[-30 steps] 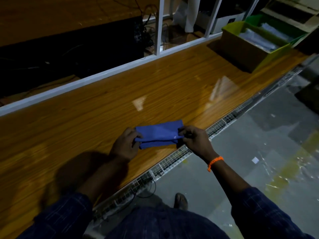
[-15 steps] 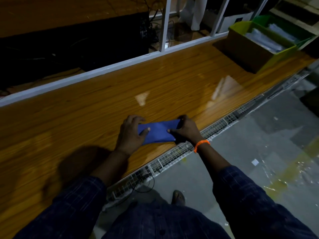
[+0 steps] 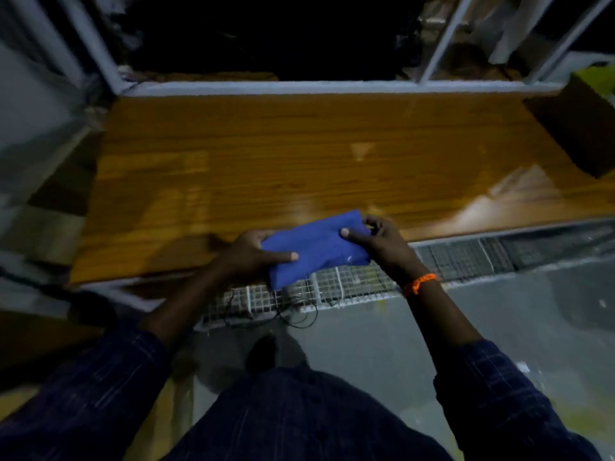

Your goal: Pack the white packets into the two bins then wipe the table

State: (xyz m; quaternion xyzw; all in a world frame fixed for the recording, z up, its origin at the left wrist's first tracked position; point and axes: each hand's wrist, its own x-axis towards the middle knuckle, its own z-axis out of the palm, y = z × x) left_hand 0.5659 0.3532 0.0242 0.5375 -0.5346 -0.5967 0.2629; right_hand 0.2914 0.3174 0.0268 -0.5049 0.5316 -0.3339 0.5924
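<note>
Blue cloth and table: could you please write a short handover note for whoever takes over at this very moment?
Left hand: grips the left end of the folded blue cloth, thumb on top.
Right hand: pinches its right end.
Cloth: held at the near edge of the table, partly over the wire tray.
Bin: only one shows, at the far right; its contents are out of sight.
Done: no loose packets show on the tabletop, so packing looks finished.
To do: wiping; how much is already wiped cannot be told.
</note>
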